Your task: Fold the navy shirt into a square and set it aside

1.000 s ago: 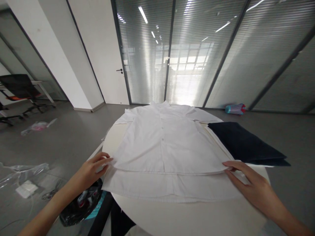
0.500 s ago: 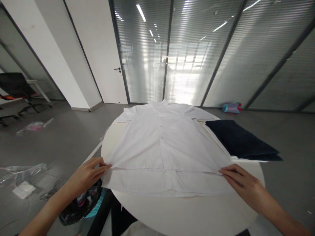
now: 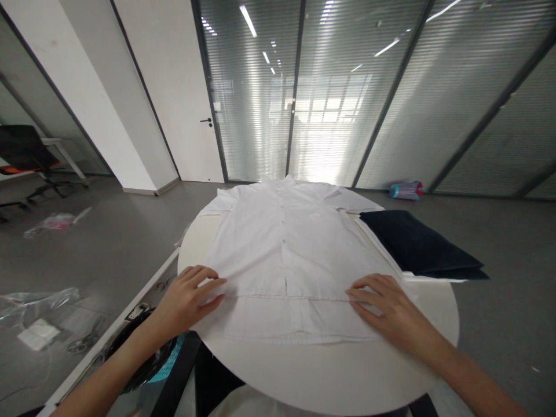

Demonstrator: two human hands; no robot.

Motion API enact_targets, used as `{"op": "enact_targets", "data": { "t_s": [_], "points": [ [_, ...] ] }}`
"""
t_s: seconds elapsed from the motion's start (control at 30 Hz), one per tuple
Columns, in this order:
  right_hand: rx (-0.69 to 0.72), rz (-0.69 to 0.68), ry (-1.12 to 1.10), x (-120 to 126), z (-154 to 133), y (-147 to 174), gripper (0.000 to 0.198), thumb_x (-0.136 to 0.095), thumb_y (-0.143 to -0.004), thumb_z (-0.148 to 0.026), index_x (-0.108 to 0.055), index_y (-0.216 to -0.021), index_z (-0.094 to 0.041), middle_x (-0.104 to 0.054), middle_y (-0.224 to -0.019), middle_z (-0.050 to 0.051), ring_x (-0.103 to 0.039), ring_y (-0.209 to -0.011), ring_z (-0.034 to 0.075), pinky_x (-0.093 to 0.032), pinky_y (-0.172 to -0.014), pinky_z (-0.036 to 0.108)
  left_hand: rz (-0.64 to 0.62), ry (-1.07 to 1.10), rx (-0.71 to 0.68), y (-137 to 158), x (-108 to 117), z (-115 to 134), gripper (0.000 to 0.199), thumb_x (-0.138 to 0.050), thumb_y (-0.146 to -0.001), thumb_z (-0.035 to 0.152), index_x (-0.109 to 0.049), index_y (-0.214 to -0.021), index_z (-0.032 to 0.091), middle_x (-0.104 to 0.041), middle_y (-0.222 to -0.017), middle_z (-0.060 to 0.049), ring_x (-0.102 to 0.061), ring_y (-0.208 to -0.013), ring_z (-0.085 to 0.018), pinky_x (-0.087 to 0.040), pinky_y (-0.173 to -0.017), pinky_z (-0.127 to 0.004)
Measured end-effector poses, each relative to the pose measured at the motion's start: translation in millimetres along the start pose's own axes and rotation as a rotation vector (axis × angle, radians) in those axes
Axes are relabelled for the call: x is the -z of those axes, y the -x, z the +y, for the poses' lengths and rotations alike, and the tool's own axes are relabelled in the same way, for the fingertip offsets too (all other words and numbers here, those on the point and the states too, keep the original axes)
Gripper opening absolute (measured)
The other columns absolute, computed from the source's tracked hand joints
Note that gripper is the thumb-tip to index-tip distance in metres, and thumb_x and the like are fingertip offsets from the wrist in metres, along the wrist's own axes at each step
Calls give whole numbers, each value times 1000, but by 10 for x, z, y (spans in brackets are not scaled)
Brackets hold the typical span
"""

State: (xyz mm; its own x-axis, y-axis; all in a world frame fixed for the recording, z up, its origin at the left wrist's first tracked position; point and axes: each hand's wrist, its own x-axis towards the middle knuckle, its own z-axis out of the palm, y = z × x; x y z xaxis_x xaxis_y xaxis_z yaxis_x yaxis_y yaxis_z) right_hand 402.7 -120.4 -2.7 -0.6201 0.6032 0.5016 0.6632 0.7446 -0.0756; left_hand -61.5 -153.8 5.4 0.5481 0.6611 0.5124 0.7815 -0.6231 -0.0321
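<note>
A white short-sleeved button-up shirt [image 3: 264, 249] lies front up and spread out on a round white table [image 3: 304, 382], its collar at the far side and its lower hem towards me. My left hand [image 3: 193, 294] is over the shirt's lower left, thumb and fingers apart, fingertips at the cloth. Over the lower right, my right hand [image 3: 382, 301] has its fingers spread, the tips touching the fabric or just above it. No cloth shows pinched in either hand.
Folded dark navy fabric [image 3: 417, 246] lies on white cloth at the table's right, jutting past the rim. Below left are a black bag in a teal basket [image 3: 167, 362] and plastic wrap [image 3: 39, 304] on the floor. An office chair [image 3: 28, 153] stands far left.
Both hands have let go of the shirt's lower side edges and moved inward over the cloth, fingers now apart. The shirt lies in nearly the same place.
</note>
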Motion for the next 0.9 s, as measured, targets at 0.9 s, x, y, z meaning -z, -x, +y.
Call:
{"op": "enact_targets", "data": {
  "t_s": [0.9],
  "points": [
    [-2,-153,-123,-548,-681,-815,20,-58,-96,-18,-71,-81,-17,-65,-85,5,-60,-77,18,-50,-73,33,-251,37,-119,-852,-661,806,20,-53,-98,20,-64,-83,15,-63,-80,-4,-62,-70,-17,-44,-59,-28]
  ]
}}
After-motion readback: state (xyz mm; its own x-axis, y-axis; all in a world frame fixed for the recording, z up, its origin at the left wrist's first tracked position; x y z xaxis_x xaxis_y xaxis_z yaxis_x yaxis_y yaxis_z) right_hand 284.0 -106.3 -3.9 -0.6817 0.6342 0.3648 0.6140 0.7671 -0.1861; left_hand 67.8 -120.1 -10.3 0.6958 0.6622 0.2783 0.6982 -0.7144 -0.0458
